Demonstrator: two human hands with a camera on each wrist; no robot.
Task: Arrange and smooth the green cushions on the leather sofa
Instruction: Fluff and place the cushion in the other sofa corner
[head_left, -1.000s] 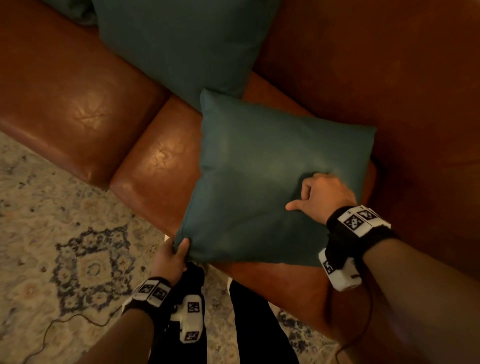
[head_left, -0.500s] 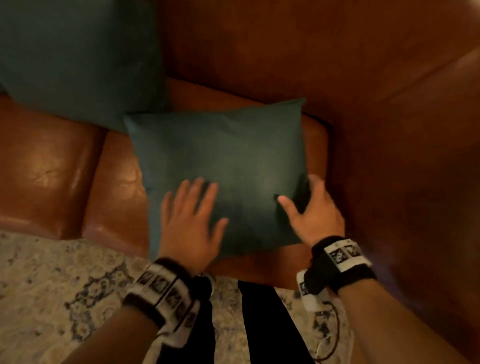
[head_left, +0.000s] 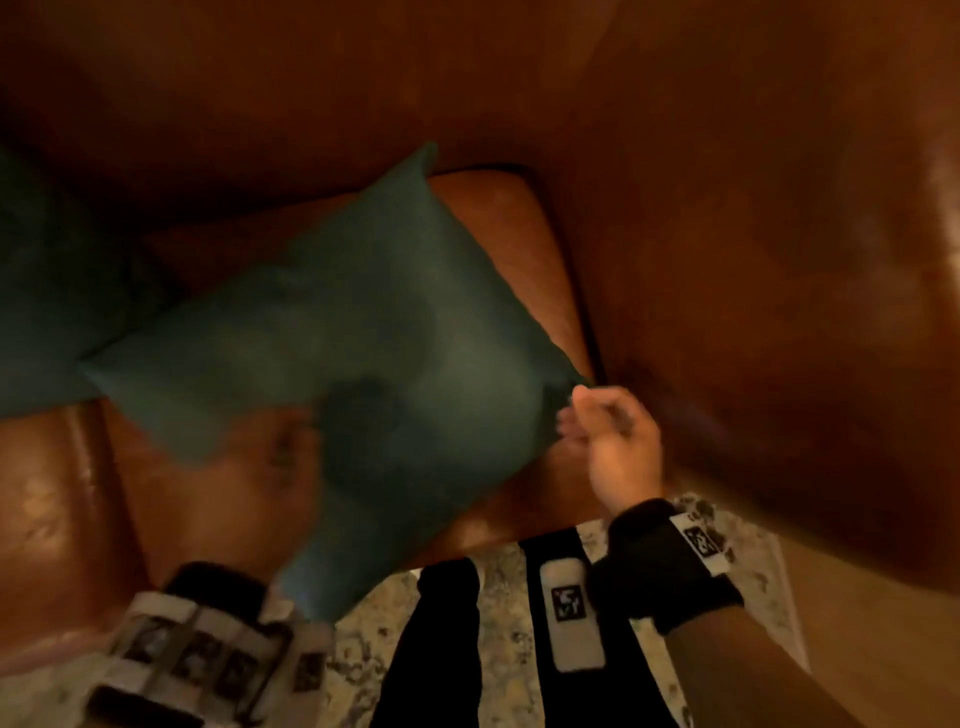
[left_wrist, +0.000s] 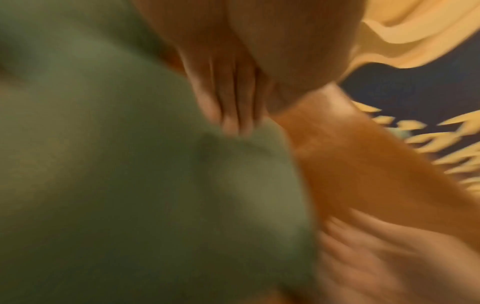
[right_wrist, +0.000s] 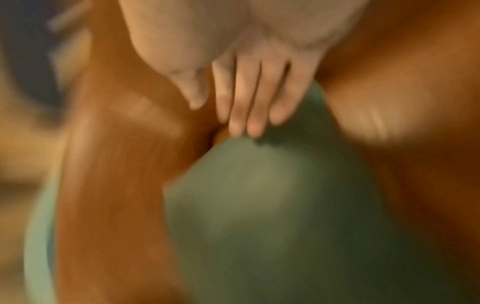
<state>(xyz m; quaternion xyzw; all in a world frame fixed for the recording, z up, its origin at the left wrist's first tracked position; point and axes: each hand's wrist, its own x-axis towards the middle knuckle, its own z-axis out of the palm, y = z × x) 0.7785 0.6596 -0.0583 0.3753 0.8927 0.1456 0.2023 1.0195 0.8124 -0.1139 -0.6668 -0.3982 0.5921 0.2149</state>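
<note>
Leather first: the brown sofa (head_left: 727, 234) is filling most of the head view, its backrest and arm going dark and soft toward the top and right. Its seat pad is showing only in patches around the cushion. A patterned rug (head_left: 498, 613) is peeking out at the bottom edge, partly covered by dark trouser legs.

On the seat the green cushion (head_left: 332, 364) is lying turned like a diamond, one corner pointing at the backrest, one hanging past the seat's front edge. A second green cushion (head_left: 47, 291) is sitting at far left, cut off by the frame and blurred; the near cushion's left corner is overlapping it.

Right hand (head_left: 613, 436) is sitting at the cushion's right corner, fingers curled. From the right wrist view the fingertips (right_wrist: 249, 123) are touching the green fabric at its peak, with the thumb apart on the leather side; whether they are actually pinching the corner I cannot tell.

Left hand (head_left: 270, 457) is smearing badly in the head view, at the cushion's lower left edge. The left wrist view is showing its fingers (left_wrist: 228, 98) straight and together, lying against the green fabric. Both wrist views are heavily motion-blurred.
</note>
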